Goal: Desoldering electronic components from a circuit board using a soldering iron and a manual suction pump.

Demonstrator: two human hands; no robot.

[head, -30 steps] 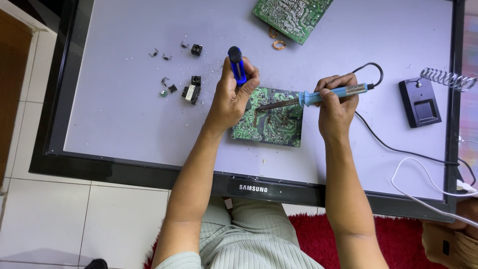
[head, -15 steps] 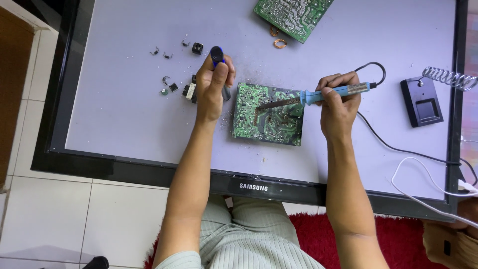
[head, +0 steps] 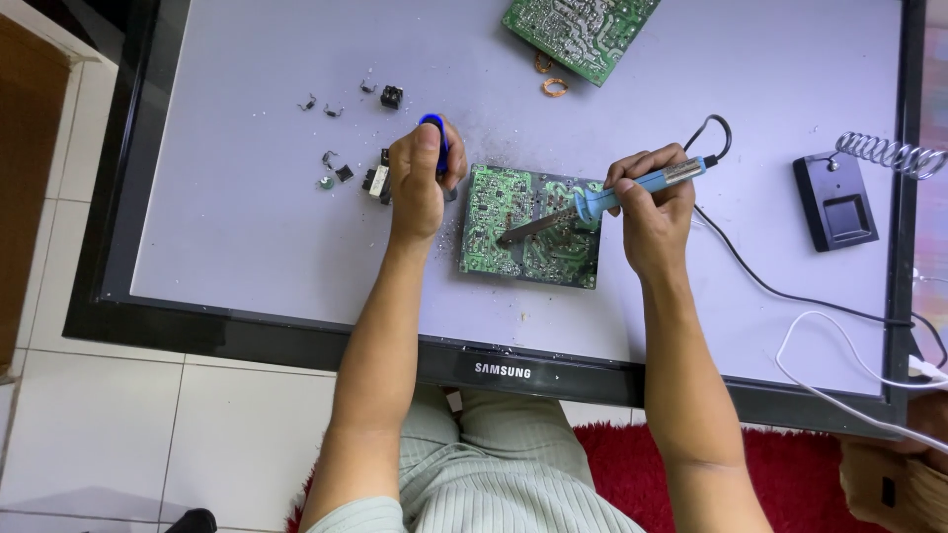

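Large flat screen panel with black frame point(head: 148, 178) fills the frame, laid over white floor tiles point(head: 118, 415). Centre: green rectangular circuit board point(head: 494, 212). Right hand point(head: 652, 212) fully clasps blue-handled soldering iron point(head: 632, 188), tip on board. Left hand point(head: 420, 183) wraps blue-topped tool point(head: 434, 128) beside the board. Risk: hot tip slipping, scorching the panel; black cord point(head: 770, 286) snagging.
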